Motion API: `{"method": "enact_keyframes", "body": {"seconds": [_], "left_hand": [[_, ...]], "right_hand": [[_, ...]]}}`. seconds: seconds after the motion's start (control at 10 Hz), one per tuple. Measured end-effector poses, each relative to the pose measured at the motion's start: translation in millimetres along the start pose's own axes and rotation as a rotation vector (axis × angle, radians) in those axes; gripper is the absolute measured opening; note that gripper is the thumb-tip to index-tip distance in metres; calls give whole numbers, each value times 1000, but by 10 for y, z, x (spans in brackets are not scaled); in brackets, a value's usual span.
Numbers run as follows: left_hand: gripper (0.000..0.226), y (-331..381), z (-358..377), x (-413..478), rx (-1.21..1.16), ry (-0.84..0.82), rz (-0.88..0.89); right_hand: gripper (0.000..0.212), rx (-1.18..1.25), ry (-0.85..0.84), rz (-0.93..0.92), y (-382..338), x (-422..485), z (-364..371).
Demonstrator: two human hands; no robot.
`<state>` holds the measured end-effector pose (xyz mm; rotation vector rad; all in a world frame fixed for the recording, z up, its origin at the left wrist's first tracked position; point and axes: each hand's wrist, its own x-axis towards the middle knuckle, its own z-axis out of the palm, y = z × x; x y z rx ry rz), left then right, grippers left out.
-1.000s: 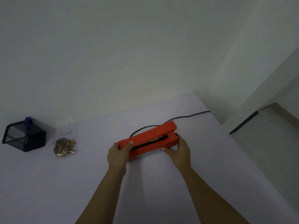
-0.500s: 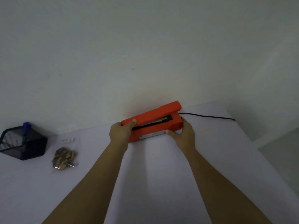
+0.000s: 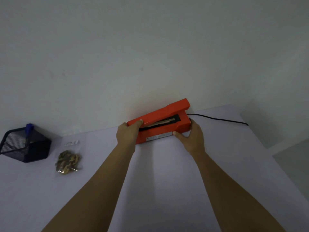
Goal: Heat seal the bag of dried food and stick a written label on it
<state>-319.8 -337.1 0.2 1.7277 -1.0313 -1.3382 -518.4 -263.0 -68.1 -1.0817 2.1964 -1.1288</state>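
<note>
An orange heat sealer [image 3: 161, 122] stands at the far edge of the white table [image 3: 158, 173], against the wall, its lid raised a little. My left hand [image 3: 127, 134] grips its left end, thumb on the lid. My right hand [image 3: 192, 136] holds its right end. A clear bag of brown dried food [image 3: 68, 162] lies on the table to the left, apart from both hands. Just beyond the bag lies a small white label [image 3: 71, 142].
A black mesh pen holder [image 3: 25, 144] with a blue-capped pen [image 3: 28, 128] stands at the far left. The sealer's black cord [image 3: 219, 119] trails right along the wall to the table's right edge. A grey floor shows beyond that edge.
Both hands have pushed the sealer away from me, from the middle of the table to the wall. The view has swung left, so the bag and holder sit nearer the centre.
</note>
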Motion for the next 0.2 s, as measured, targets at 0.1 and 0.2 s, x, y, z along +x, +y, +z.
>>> {"method": "enact_keyframes", "body": {"seconds": [0.1,0.2], "left_hand": [[53,40,-47,-72,59,-36,22],[67,68,-160,-251,150,-44,18]], "right_hand": [[105,-37,4,47,-137,-118,-40],[105,-64,12,97,-258,-317,-112]]}}
